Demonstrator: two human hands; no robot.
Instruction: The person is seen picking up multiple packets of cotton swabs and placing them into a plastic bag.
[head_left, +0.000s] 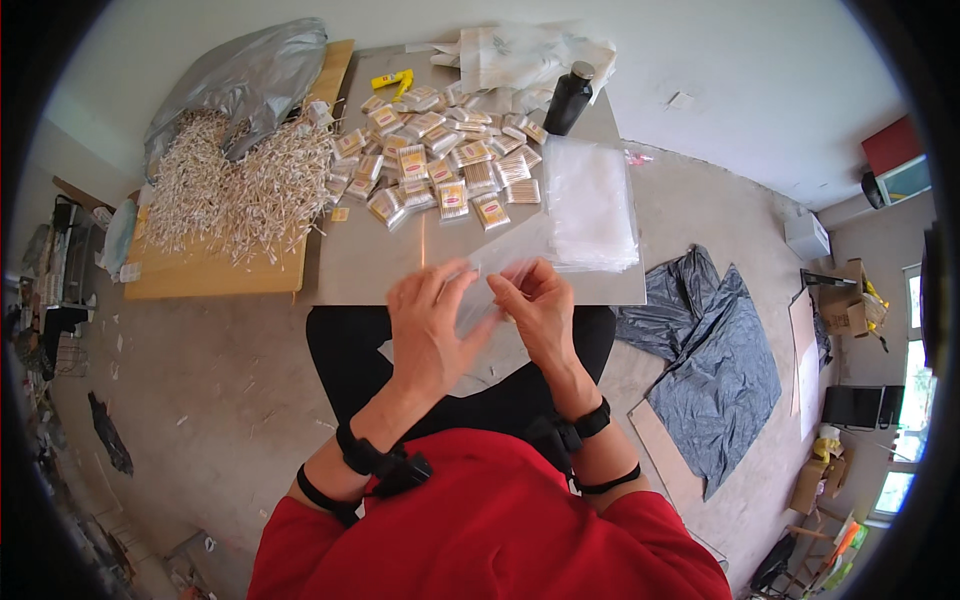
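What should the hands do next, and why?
Probably tease the clear bag open: the right hand pinches it, the left hand works close beside it, and swab packs lie heaped just beyond. Motion blur hides whether its mouth is already open.

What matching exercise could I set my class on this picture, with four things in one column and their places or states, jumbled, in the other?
Things
1. Bottle
2. Loose cotton swabs
3. Swab packets
4. Clear plastic bags

Places and states
A. Heaped on the wooden board at the left
B. Lying flat near the right edge of the grey table
C. Black and standing upright
D. Piled up, many with yellow labels

Pairs: 1-C, 2-A, 3-D, 4-B
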